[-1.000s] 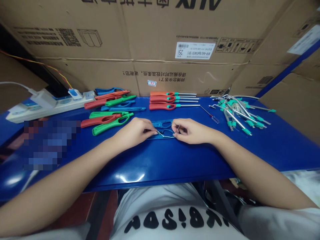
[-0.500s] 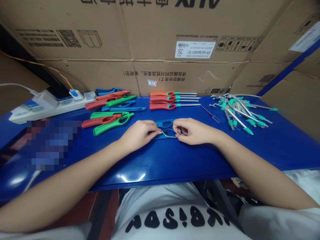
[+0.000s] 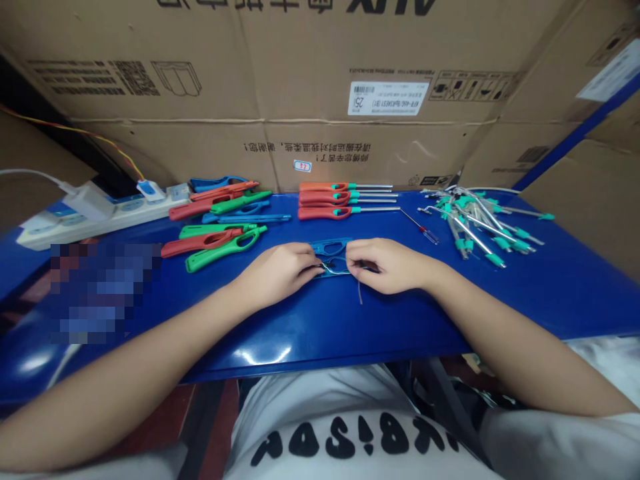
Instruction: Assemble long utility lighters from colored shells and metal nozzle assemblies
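Two blue lighter casing halves (image 3: 331, 247) lie on the table between my hands, the lower one partly covered by fingers. My left hand (image 3: 280, 272) is closed, thumb and fingers pinched on the left end of the lower half. A thin white wire (image 3: 334, 271) runs across that half towards my right hand (image 3: 387, 265). That hand is closed too, its fingertips pinching at the wire's right end. A thin translucent tube (image 3: 361, 293) hangs down from under the right fingers. The parts right under the fingertips are hidden.
Red, green and blue casings (image 3: 227, 248) lie at left, by a white power strip (image 3: 120, 217). Orange-red lighters (image 3: 325, 199) are lined up behind my hands. A screwdriver (image 3: 427, 233) and a pile of metal lighter tubes (image 3: 480, 230) lie right. A cardboard box (image 3: 300, 80) stands behind.
The thin translucent tube now shows below my right hand. The right fingers have shifted slightly and the left fingers have closed nearer the casing; the casing halves stay in place.
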### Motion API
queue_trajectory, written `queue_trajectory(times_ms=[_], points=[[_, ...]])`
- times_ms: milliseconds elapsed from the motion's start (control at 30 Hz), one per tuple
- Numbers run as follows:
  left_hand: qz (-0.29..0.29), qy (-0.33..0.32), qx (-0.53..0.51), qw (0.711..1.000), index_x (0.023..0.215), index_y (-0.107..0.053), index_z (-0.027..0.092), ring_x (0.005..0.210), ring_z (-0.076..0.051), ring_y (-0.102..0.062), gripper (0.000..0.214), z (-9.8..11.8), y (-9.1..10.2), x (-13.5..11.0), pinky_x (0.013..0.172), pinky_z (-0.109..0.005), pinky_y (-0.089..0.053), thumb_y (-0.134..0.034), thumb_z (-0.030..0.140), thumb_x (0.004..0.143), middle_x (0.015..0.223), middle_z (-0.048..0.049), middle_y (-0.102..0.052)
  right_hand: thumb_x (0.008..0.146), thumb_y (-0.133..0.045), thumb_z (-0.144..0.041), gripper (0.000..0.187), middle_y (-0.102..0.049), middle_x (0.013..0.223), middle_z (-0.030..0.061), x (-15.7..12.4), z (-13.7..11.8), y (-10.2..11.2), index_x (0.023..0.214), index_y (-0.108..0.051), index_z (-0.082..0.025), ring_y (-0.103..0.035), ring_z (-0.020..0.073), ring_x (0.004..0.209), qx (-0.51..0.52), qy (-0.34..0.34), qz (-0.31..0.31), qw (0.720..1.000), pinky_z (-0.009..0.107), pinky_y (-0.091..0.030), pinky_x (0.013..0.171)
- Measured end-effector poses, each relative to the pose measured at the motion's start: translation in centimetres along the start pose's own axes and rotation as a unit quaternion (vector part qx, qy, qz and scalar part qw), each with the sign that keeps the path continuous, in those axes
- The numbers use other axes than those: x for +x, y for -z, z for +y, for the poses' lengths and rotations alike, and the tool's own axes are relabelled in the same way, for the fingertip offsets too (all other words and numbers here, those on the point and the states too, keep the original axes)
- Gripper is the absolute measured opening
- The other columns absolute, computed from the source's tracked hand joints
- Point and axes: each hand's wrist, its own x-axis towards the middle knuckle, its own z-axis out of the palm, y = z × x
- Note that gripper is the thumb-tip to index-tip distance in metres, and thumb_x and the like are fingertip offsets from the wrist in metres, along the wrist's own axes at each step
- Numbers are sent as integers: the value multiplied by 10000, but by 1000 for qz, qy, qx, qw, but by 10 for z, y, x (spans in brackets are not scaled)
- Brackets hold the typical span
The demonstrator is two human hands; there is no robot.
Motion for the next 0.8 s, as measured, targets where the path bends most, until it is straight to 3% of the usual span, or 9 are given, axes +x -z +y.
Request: queue_trajectory(times_ms=[133, 267, 400, 533, 800], points=[[-32, 15, -34, 999, 1146, -756, 167, 942, -227, -713, 282, 5, 9, -2, 882, -333, -567, -608, 322, 963, 1085, -100, -720, 1018, -489, -326, 319, -626, 837, 32, 6, 0, -8, 781, -628, -163, -530, 131, 717, -55, -42, 21, 997, 254, -294, 631], [-56, 19, -39, 998, 1227, -725, 147, 1007, -263, -705, 359, 8, 13, -3, 925, -377, -568, -658, 328, 925, 1165, -119, -694, 985, -573, -342, 270, -629, 807, 7, 8, 2, -12, 783, -627, -171, -508, 117, 679, -87, -64, 30, 994, 249, -262, 601], [-55, 15, -59, 997, 1220, -728, 156, 1009, -253, -702, 308, 9, 9, -2, 948, -386, -560, -628, 244, 943, 1151, -115, -689, 960, -630, -334, 152, -668, 873, 0, 7, 3, -14, 911, -661, -194, -547, 128, 725, -93, -74, 52, 992, 245, -276, 608], [-44, 20, -83, 995, 1201, -738, 169, 1023, -250, -698, 285, 10, 7, -2, 963, -387, -554, -651, 222, 936, 1136, -106, -693, 996, -589, -297, 134, -704, 1024, 27, 8, 2, -19, 1010, -684, -204, -618, 147, 842, -96, -36, 50, 993, 250, -310, 644], [-29, 51, -98, 994, 1180, -739, 161, 996, -247, -710, 271, 13, 1, -1, 926, -379, -572, -699, 231, 921, 1105, -101, -722, 1031, -503, -244, 188, -728, 1026, 41, 10, 0, -20, 996, -681, -196, -638, 164, 860, -159, -26, 36, 986, 269, -286, 617]])
